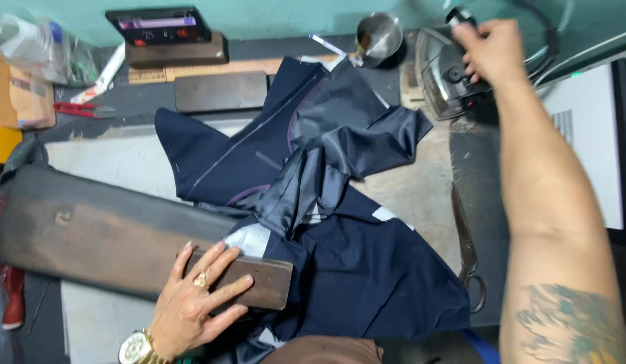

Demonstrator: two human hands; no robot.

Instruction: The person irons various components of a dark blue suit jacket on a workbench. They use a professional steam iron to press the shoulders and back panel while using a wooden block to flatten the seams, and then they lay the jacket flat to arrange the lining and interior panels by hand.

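Navy garment piece, a half-made jacket panel by the look of it, lies spread over the middle of the pressing table, running from about eleven o'clock near the back down to five o'clock near the front edge. Dark blue wool-like cloth, with a shinier lining bunched up at its centre, pale chalk or basting lines along one seam, a thin purple edging, and small grey-white patches of interfacing showing.

I'd judge it soft and light, limp enough to slide and wrinkle if dragged; the lining looks slippery. Best taken at a seamed edge or held flat under a palm rather than pinched in the loose middle.

At seven o'clock the left hand, with a ring and a gold watch, lies flat on a dark wooden block, fingers spread and pressing down, not curled round it. The block sits on the cloth's near-left corner, just beside a long dark padded sleeve board at nine o'clock.

At one o'clock the right hand is clenched on the handle of a heavy steel iron, tipped on its side well apart from the cloth. Tailor's shears lie at four o'clock, touching the fabric's right edge or nearly so. A metal cup, a wooden ruler and another block stand along the back.
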